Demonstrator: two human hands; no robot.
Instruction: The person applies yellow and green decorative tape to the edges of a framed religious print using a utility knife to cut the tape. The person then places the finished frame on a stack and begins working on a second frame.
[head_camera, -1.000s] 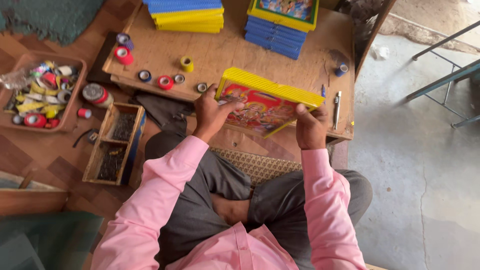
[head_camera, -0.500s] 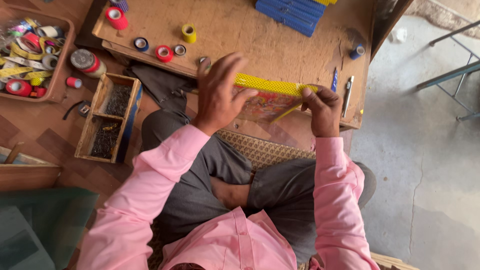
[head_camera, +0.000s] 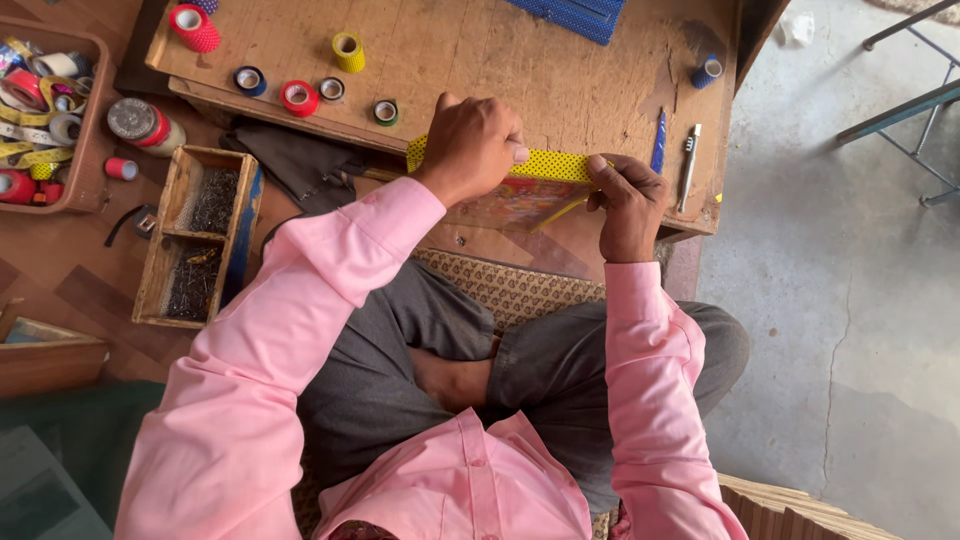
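A flat picture frame (head_camera: 520, 190) with a yellow dotted tape border stands on edge at the near side of a low wooden board (head_camera: 500, 60). My left hand (head_camera: 478, 145) is closed over its top left edge. My right hand (head_camera: 630, 200) pinches its right end, thumb on the yellow strip. Its colourful printed face tilts towards me. I sit cross-legged in pink sleeves and grey trousers.
Small tape rolls, red (head_camera: 298, 97), yellow (head_camera: 348, 50), blue (head_camera: 247, 79) and green (head_camera: 386, 111), lie on the board. A blue pen (head_camera: 658, 142) and a metal tool (head_camera: 690, 152) lie at the right. A wooden box of nails (head_camera: 195, 235) and a tray of tapes (head_camera: 45, 110) sit at the left.
The frame has been tipped up from lying flat to standing on its edge. My left hand has gone from open above it to closed over its top edge.
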